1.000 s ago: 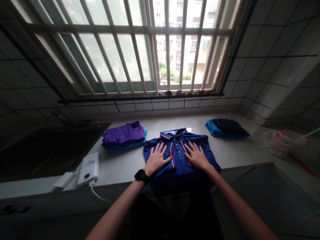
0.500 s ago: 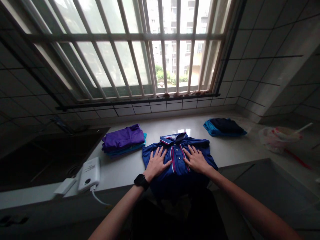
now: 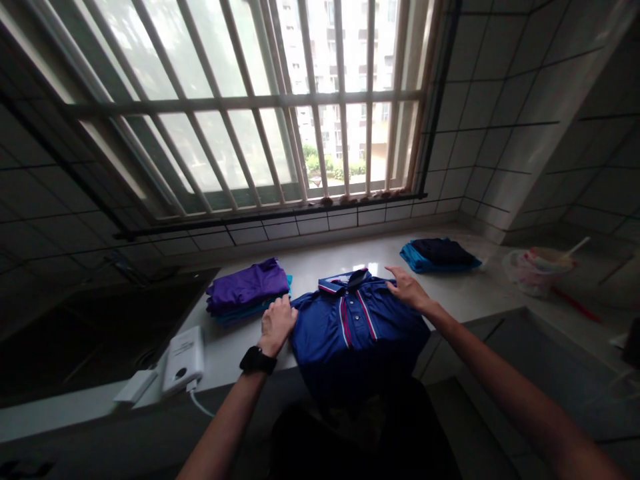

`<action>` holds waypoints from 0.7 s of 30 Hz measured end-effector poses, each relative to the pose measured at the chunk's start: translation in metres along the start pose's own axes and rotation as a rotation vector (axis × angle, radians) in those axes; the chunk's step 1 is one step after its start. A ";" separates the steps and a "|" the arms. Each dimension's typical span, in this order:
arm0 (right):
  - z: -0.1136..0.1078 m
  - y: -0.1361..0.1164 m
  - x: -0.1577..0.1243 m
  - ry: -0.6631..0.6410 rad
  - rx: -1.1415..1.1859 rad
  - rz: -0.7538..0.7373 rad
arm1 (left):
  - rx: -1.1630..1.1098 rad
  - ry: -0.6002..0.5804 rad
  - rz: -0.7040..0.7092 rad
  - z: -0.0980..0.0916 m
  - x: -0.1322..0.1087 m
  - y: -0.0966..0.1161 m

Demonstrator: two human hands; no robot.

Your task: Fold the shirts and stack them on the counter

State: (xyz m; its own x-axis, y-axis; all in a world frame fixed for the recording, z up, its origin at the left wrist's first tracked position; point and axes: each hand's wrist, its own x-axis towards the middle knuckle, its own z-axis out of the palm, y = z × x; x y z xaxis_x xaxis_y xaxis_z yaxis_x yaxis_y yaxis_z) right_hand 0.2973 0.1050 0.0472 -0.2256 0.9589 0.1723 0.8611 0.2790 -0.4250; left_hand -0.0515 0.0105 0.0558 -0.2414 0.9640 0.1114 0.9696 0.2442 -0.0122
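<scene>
A blue polo shirt (image 3: pixel 357 327) with red-and-white placket stripes lies buttoned on the pale countertop (image 3: pixel 320 263), collar away from me. My left hand (image 3: pixel 277 325) is at the shirt's near-left edge, fingers closed over the sleeve area, next to a folded purple stack (image 3: pixel 247 287). A black watch (image 3: pixel 257 361) sits on that wrist. My right hand (image 3: pixel 407 290) rests on the shirt's far-right shoulder, fingers extended. The shirt's lower part hangs over the counter edge into shadow.
A folded teal and navy stack (image 3: pixel 437 257) lies at the counter's far right. A white power bank (image 3: pixel 183 360) with a cable sits near the front edge. A dark sink (image 3: pixel 100 327) is at left; a barred window (image 3: pixel 250 107) is behind.
Both hands have left the shirt's chest. My left hand moved left to the shirt's edge, and my right hand moved up to the far shoulder. The view has tilted slightly.
</scene>
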 end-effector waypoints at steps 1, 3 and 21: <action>-0.003 0.004 0.009 -0.020 0.019 0.047 | -0.002 -0.064 -0.020 -0.002 0.006 -0.007; -0.004 0.009 0.024 -0.103 0.061 0.128 | -0.098 -0.162 -0.061 -0.002 0.019 -0.015; -0.051 -0.085 0.126 0.150 0.103 -0.082 | -0.872 0.277 0.034 -0.096 0.154 0.029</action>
State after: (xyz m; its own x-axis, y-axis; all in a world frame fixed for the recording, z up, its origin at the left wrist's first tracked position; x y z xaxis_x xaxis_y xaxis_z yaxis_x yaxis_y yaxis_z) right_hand 0.2186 0.1997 0.1507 -0.2163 0.9162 0.3372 0.7898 0.3673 -0.4913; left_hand -0.0569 0.1563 0.1681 -0.3039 0.8818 0.3606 0.6890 -0.0580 0.7224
